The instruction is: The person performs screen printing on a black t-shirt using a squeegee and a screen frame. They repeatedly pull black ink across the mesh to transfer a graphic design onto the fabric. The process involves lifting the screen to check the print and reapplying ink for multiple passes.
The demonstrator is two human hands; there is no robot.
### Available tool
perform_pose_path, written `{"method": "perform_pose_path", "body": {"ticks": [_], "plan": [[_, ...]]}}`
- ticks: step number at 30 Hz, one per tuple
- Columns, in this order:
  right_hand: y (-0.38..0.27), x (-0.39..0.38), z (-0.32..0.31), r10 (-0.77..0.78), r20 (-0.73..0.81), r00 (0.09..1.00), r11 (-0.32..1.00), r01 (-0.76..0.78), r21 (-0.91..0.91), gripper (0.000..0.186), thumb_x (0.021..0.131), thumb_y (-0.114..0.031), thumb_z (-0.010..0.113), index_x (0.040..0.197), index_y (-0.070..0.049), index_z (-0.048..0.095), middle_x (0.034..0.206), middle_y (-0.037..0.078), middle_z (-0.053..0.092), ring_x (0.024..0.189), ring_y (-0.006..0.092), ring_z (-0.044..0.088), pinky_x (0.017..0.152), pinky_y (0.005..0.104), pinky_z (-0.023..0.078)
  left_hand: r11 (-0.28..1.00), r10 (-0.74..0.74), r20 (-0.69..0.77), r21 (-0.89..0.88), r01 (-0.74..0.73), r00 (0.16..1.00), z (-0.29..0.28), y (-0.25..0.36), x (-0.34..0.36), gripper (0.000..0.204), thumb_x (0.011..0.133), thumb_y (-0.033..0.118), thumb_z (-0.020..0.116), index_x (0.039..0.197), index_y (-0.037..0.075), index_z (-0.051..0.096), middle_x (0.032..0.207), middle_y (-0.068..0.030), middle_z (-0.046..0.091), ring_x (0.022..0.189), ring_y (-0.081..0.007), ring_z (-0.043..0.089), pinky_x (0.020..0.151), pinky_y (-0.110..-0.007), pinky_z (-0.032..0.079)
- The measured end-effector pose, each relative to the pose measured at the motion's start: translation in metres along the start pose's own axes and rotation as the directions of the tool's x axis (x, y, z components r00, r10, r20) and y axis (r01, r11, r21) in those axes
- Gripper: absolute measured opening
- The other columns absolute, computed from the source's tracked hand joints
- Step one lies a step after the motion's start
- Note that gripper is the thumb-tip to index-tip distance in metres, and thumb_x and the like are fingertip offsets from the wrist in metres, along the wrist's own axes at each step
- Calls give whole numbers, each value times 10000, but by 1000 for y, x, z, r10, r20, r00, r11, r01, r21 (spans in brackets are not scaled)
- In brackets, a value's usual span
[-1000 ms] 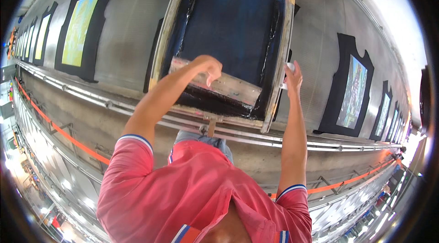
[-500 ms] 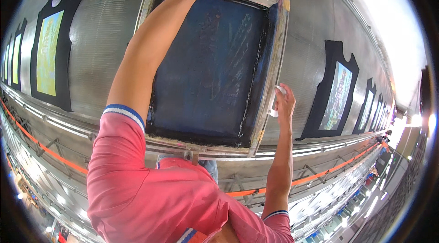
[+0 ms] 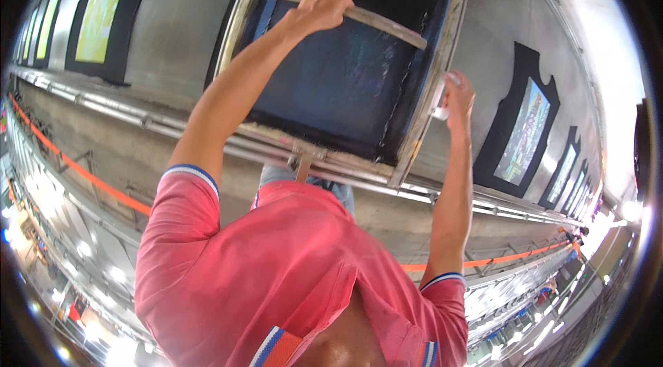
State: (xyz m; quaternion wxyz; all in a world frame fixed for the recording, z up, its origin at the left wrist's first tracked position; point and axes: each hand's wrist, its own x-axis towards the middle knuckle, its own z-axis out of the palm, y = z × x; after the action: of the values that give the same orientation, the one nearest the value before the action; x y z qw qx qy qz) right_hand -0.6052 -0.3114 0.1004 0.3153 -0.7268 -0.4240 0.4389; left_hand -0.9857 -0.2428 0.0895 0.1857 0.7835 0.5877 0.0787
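The left hand is wrapped around the squeegee, which has come from the far end of the frame to partway down the mesh. That suggests the stroke toward the near end is under way but unfinished: the mesh looks darker beyond the blade, with a faint pattern on the near side. The right hand stays curled on a white handle at the frame's right side, though its fingers hide part of that grip. Farther out, printed black shirts lie left and right.
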Motion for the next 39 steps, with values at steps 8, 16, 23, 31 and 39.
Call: {"method": "perform_pose_path", "body": {"ticks": [8, 16, 23, 31, 39], "plan": [[-11, 0, 8, -89, -5, 996, 993, 88, -77, 380, 893, -229, 727, 1198, -13, 659, 675, 30, 578, 440, 89, 451, 383, 276, 336, 997, 22, -106, -72, -30, 994, 66, 69, -258, 425, 813, 42, 568, 1226, 67, 663, 1289, -151, 657, 1152, -342, 650, 945, -452, 551], [-5, -6, 19, -295, -367, 882, 955, 255, -155, 337, 840, -258, 767, 1046, 8, 756, 855, 88, 693, 798, 188, 622, 733, 352, 498, 984, 138, -238, -80, -161, 961, 76, 68, -336, 510, 761, 90, 637, 1268, 34, 634, 1367, -132, 619, 1290, -304, 578, 1086, -433, 467], [-69, -66, 28, -365, -423, 830, 931, 320, -176, 357, 849, -238, 710, 1095, 17, 752, 1024, 156, 748, 948, 250, 674, 887, 372, 507, 963, 141, -132, -214, -167, 981, 33, 31, -340, 421, 746, 88, 645, 1163, 34, 667, 1226, -111, 674, 1165, -291, 645, 948, -390, 544], [-59, -55, 33, -353, -418, 837, 931, 272, -243, 359, 861, -268, 702, 1071, 17, 756, 996, 157, 755, 893, 266, 690, 849, 394, 523, 966, 156, -195, -174, -191, 968, 63, 10, -342, 283, 788, 135, 632, 1063, 81, 669, 1086, -89, 702, 1049, -294, 676, 825, -420, 566], [13, 32, 28, -481, -289, 828, 871, 488, -51, 315, 866, -261, 691, 1041, -9, 762, 1004, 133, 761, 910, 232, 698, 856, 356, 523, 998, 7, -27, -63, -9, 1000, 74, 36, -317, 382, 805, 162, 625, 1180, 108, 681, 1192, -107, 704, 1104, -309, 674, 898, -419, 563]]}}
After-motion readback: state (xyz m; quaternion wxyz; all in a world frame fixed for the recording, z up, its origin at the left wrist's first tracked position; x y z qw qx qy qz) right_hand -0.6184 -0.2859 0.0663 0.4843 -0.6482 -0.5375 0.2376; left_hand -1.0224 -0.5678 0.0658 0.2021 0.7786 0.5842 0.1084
